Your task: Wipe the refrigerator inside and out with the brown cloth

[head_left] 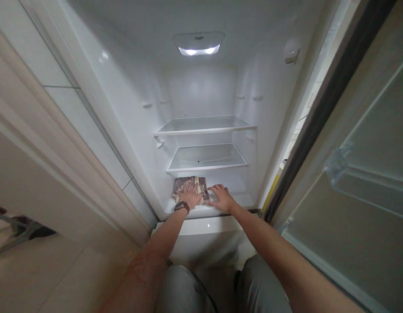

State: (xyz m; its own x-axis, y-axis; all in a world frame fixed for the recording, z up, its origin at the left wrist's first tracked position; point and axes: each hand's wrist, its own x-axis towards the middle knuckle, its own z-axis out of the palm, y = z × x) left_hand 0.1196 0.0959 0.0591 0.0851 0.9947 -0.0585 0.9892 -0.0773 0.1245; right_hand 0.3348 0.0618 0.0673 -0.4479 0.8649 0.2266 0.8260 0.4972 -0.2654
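Fingers of the left hand point(190, 196) are spread, palm down, on a patterned bundle point(185, 180). Fingers of the right hand point(223, 199) are slightly bent, with the thumb set apart from them, at the right end of the bundle; whether the fingertips make contact cannot be told.

At far left, a pale panel point(41, 126) stands near a tiled wall point(61, 98). To the right of the wall is the fridge point(118, 100), a white cabinet standing open.

The brown-and-cream bundle lies inside the fridge, left of centre on the bottom surface point(236, 186), below the lower shelf. Its material cannot be confirmed. A watch point(182, 206) is fitted to the left wrist, just in front of the bundle.

Two pale, framed shelves span the interior: an upper shelf point(204, 125) and a lower shelf point(208, 158). The lower shelf bears a small dark spot. Above both, a lamp point(199, 50) is lit.

At right, the fridge door point(358, 243) is swung open. A clear bin point(371, 187) is mounted on its inner face.
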